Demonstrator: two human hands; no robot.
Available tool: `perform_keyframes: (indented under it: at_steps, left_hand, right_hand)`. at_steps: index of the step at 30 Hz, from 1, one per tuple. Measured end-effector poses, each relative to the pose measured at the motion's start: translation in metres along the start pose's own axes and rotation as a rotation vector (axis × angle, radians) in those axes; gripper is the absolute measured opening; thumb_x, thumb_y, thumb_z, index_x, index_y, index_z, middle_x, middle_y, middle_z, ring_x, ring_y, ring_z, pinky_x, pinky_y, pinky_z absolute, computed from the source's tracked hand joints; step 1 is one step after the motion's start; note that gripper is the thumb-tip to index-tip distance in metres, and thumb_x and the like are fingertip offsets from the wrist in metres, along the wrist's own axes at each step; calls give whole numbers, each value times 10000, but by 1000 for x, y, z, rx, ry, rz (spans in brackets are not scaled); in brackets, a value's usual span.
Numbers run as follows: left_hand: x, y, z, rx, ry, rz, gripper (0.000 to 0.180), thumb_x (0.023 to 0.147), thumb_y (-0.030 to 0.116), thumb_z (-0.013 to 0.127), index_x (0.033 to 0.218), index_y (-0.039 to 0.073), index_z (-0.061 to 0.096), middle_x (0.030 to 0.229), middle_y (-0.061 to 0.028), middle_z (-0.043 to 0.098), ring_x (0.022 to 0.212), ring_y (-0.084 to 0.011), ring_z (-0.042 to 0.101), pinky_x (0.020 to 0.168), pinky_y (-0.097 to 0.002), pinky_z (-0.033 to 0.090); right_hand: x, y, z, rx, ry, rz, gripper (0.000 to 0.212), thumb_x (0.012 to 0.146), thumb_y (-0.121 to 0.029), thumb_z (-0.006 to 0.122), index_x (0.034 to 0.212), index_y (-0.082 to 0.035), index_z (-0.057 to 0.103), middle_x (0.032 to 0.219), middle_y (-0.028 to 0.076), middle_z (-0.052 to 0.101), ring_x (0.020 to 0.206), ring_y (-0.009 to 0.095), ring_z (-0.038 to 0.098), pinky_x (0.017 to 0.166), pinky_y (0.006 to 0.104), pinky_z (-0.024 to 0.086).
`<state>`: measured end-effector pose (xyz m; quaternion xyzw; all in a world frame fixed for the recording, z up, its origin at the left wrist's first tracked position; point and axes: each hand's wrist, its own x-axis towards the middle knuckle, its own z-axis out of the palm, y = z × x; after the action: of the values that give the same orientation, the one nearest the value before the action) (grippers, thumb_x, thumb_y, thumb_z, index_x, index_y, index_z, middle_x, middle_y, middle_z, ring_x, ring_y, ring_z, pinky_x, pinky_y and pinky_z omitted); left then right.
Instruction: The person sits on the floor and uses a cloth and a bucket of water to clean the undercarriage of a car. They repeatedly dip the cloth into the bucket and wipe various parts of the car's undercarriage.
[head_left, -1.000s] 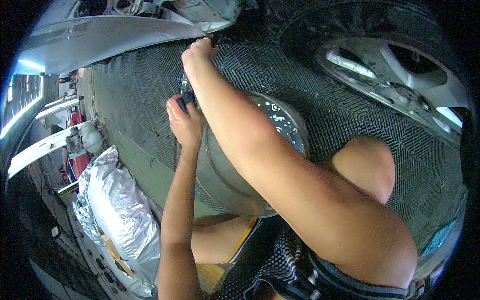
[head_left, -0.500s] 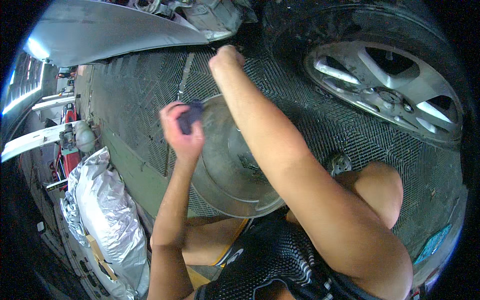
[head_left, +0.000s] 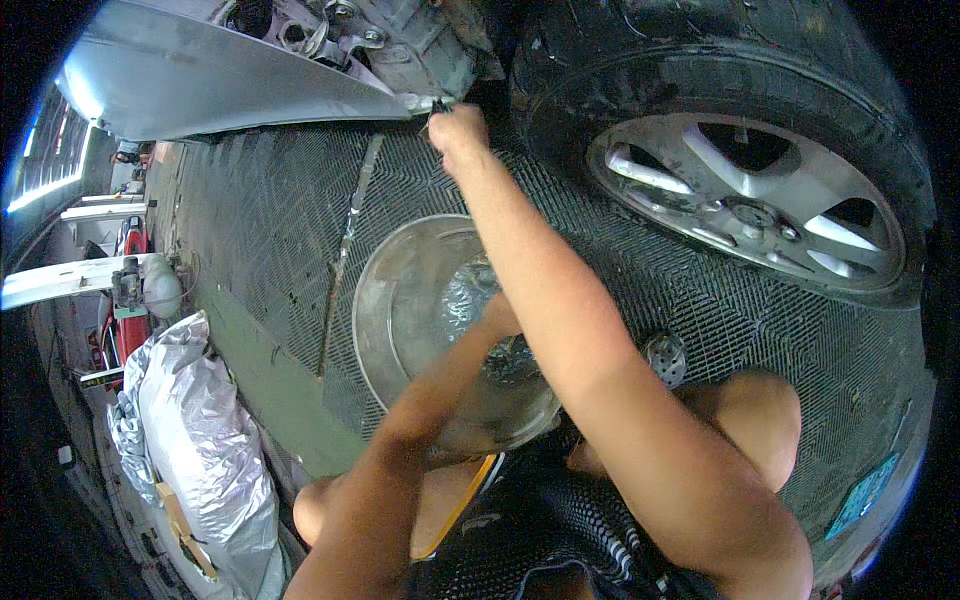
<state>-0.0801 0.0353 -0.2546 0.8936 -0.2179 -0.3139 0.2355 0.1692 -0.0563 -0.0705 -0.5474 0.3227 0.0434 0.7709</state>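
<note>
My left hand (head_left: 502, 318) reaches down into a round, see-through basin (head_left: 372, 330) with rippling water in it. Its fingers are hidden behind my right forearm, so what it holds cannot be seen. Stretched out at the far side, my right hand (head_left: 461, 137) is closed at the lower corner of a silver-grey car body panel (head_left: 240, 85). A small dark bit pokes out above its knuckles; what this belongs to is unclear. The basin stands on the dark ribbed floor mat between my knees.
A tyre with a silver alloy wheel (head_left: 750, 215) stands at the right. Near my right knee lies a round metal part with holes (head_left: 665, 358). A crumpled silver cover (head_left: 205, 430) is at the left, and a teal patterned item (head_left: 862, 497) at the lower right.
My left hand has gone from beside the basin, holding a dark sponge-like block, down into the water. The block is out of sight. My right hand stays by the panel corner.
</note>
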Motion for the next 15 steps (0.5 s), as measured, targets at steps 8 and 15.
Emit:
perform_keyframes:
  at_steps: [8, 15]
  left_hand:
    - [-63, 178, -290, 212, -340, 90, 374, 833, 182, 703, 1155, 15, 612, 1141, -215, 666, 1092, -365, 634, 904, -442, 495]
    - [-12, 231, -378, 953, 586, 129, 291, 847, 246, 702, 1014, 53, 564, 870, -213, 678, 806, -431, 673, 660, -508, 541]
  right_hand:
    - [-3, -72, -44, -642, -347, -238, 439, 750, -133, 677, 1166, 7, 676, 1135, 223, 688, 1044, 377, 677, 849, 421, 556]
    - [-7, -59, -22, -344, -707, -281, 248, 843, -39, 614, 1076, 36, 653, 889, 146, 689, 628, 278, 638, 498, 434, 548]
